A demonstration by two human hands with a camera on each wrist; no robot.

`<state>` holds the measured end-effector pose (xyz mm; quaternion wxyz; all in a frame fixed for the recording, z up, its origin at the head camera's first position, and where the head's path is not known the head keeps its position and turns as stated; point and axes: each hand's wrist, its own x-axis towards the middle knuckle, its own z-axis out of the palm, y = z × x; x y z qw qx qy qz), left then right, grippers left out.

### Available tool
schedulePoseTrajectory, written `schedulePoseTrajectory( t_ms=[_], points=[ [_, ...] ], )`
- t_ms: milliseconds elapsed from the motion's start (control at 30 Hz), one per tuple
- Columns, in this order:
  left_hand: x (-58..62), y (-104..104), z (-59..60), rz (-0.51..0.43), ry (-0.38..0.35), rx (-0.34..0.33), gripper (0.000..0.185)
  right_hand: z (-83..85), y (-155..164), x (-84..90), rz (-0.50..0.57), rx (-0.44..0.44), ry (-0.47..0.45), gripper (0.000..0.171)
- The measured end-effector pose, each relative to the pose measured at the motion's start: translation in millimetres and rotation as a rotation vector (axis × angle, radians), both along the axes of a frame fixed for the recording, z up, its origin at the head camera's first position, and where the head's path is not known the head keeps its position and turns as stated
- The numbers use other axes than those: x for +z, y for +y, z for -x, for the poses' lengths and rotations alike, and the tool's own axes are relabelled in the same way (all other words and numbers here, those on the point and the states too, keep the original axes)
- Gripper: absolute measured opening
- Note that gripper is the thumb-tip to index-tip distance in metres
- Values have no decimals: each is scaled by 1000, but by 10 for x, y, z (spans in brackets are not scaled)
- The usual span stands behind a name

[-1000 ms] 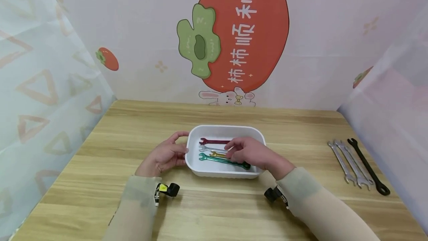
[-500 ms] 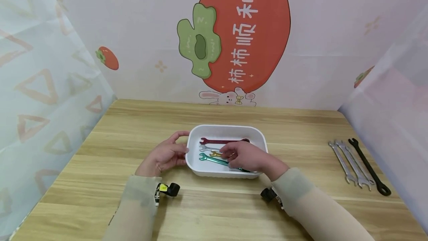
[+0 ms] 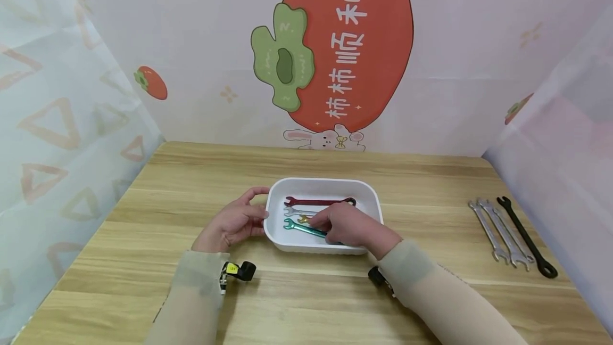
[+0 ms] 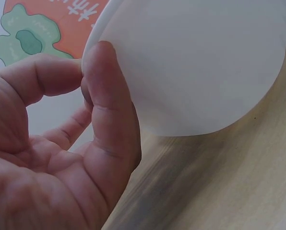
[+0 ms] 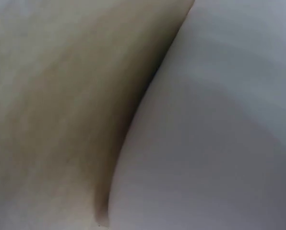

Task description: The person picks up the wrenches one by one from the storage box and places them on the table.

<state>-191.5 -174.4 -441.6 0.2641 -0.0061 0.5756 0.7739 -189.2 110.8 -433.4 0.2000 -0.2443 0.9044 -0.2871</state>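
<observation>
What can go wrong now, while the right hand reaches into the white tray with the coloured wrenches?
1. The wrenches lie close together: the right hand, over the green wrench, might also drag the gold wrench or silver wrench.
2. The left hand holds only the rim of the white tray; a hard pull could shift or tip it.

Plenty of open desk (image 3: 201, 174) behind and left of the white tray (image 3: 373, 196), easy to pass there. Inside the tray it's tight: the right hand (image 3: 347, 226) covers the near half, the left hand (image 3: 234, 222) blocks its left wall (thumb on the rim). Spare wrenches (image 3: 507, 233) crowd the far right edge.
</observation>
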Motion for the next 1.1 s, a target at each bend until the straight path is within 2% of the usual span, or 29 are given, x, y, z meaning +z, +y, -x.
schedulePoseTrajectory(
  t_ms=[467, 667, 933, 1100],
  points=[
    [33, -2, -26, 15, -5, 1, 70, -3, -26, 6, -76, -5, 88, 56],
    [23, -3, -13, 11, -11, 9, 69, 8, 3, -6, -23, -45, 40, 64],
    [12, 5, -2, 12, -12, 10, 69, 5, 41, 20, 29, -80, -20, 57],
    [3, 3, 0, 20, -12, 9, 70, 16, 54, 19, 64, -92, -35, 60]
  ],
)
